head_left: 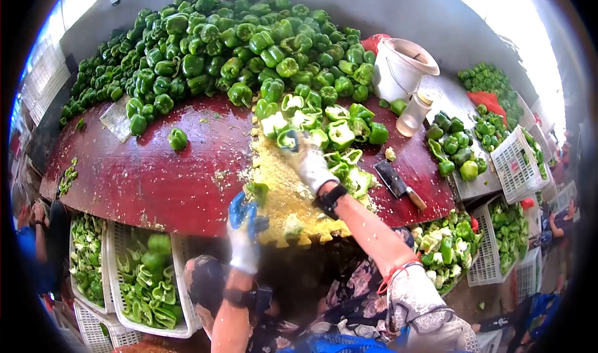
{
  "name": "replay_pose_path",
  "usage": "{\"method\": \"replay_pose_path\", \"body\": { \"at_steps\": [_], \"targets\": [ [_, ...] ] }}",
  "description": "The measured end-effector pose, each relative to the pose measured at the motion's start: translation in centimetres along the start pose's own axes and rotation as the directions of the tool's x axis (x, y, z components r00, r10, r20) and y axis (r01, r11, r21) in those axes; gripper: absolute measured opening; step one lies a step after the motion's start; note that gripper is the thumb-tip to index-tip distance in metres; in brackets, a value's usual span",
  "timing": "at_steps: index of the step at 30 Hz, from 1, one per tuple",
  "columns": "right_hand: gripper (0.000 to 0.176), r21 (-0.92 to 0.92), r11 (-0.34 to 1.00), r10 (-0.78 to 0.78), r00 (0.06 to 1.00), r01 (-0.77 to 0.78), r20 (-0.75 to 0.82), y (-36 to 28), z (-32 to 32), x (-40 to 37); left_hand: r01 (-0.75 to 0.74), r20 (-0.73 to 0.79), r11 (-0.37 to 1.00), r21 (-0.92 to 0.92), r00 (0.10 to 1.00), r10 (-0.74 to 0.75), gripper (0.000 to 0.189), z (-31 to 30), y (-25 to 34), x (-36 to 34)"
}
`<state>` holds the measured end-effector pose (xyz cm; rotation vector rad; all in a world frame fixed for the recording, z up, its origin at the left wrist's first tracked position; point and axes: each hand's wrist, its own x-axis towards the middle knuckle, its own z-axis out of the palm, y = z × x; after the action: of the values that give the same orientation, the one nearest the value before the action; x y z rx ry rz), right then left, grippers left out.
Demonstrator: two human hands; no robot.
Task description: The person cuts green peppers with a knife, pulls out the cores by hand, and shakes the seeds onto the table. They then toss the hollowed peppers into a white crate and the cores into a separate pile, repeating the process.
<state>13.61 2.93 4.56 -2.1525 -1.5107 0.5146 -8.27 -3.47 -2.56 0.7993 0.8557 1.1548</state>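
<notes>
"Where are the peppers, and what are the hands doing?"

"The cut bell peppers (341, 134) sit bunched in front of a heap of whole bell peppers (193, 65). The right hand (306, 160) is in among them, gloved fingers against a pale cut one; whether they have closed on it I can't make out. The left hand (243, 231) is by the near edge of the tabletop (199, 172), fingers and thumb parted, nothing clearly between them. A blurred pepper piece (256, 192) is just beyond their tips."

"How would a cut one handle?"

"Light and crisp, I'd judge: stiff-walled, but likely to crack if squeezed hard. The skin looks glossy, so probably slippery when wet. I'd pinch the wall, one finger inside the hollow, thumb outside."

"And the surface?"

"Dark red and strewn with scraps, with a yellow mat (277, 178) covered in pale crumbs, likely seeds. A cleaver (390, 178) lies to the right, near a clear jar (413, 115) and a white bucket (392, 73)."

"The room?"

"A grey wall (398, 7) behind the heap, a white plastic crate (112, 272) of cut pepper below the tabletop at left, and another person's arm (40, 225) at the far left."
</notes>
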Motion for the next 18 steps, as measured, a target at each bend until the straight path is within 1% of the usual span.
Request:
{"method": "replay_pose_path", "body": {
  "at_steps": [1,2,3,5,6,7,8,10,11,13,14,15,16,17,18],
  "targets": [
    [0.061,-0.190,0.970,-0.211,0.907,0.150,-0.365,4.1,3.1,3.0,0.023,-0.006,1.000,-0.008,1.000,-0.023,0.045,-0.3,-0.2,0.2],
    [0.063,-0.359,0.924,-0.248,0.918,0.129,-0.310,4.8,2.4,4.0,0.023,0.007,0.999,-0.028,1.000,-0.023,0.043,-0.3,-0.3,0.1],
    [0.061,-0.657,0.739,-0.356,0.915,0.151,-0.190,9.2,4.6,7.8,0.024,0.019,0.999,-0.047,1.000,-0.023,0.041,-0.3,-0.5,0.0],
    [0.059,-0.542,0.811,-0.377,0.905,0.220,-0.198,8.5,3.6,9.3,0.058,0.026,0.998,-0.026,0.998,-0.057,0.040,0.0,-0.6,-0.1],
    [0.052,-0.545,0.799,-0.339,0.939,0.255,-0.058,6.5,1.7,8.5,0.065,0.025,0.998,-0.017,0.998,-0.064,0.040,0.2,-0.5,0.0],
    [0.056,-0.634,0.760,0.024,0.967,0.147,0.253,5.2,1.5,9.3,0.071,0.020,0.997,-0.009,0.997,-0.071,0.040,0.3,-0.6,0.1],
    [0.056,-0.628,0.761,0.018,0.964,0.159,0.265,3.7,0.5,9.2,0.096,0.030,0.995,-0.031,0.995,-0.095,0.040,0.3,-0.6,0.2],
    [0.058,-0.579,0.803,0.074,0.939,0.143,0.335,1.0,-1.3,7.6,0.106,0.041,0.994,-0.030,0.994,-0.104,0.041,0.4,-0.3,0.0],
    [0.058,-0.580,0.801,0.073,0.938,0.146,0.338,1.3,-0.7,7.7,0.106,0.047,0.994,-0.039,0.993,-0.104,0.040,0.5,-0.4,0.2],
    [0.062,-0.529,0.830,0.119,0.871,0.176,0.477,2.4,0.7,7.7,0.099,0.038,0.995,-0.018,0.994,-0.099,0.040,0.7,-0.5,0.5],
    [0.065,-0.603,0.744,0.013,0.896,0.288,0.444,2.3,0.7,6.4,0.096,0.031,0.995,0.013,0.995,-0.096,0.039,0.7,-0.6,0.3],
    [0.065,-0.603,0.744,0.013,0.896,0.288,0.445,2.5,0.7,5.3,0.096,0.030,0.995,0.013,0.995,-0.096,0.039,0.6,-0.8,0.3],
    [0.068,-0.468,0.853,-0.035,0.920,0.231,0.390,2.8,0.6,4.1,0.092,0.029,0.996,-0.010,0.995,-0.092,0.039,0.5,-1.0,0.5],
    [0.071,-0.312,0.932,-0.074,0.940,0.184,0.334,1.8,0.0,2.6,0.088,0.022,0.995,-0.037,0.996,-0.088,0.039,0.2,-1.4,0.6],
    [0.075,-0.175,0.980,-0.013,0.908,0.095,0.419,0.8,-0.9,1.2,0.055,0.014,0.997,-0.052,0.998,-0.054,0.037,0.0,-1.8,0.7]
  ]
}}
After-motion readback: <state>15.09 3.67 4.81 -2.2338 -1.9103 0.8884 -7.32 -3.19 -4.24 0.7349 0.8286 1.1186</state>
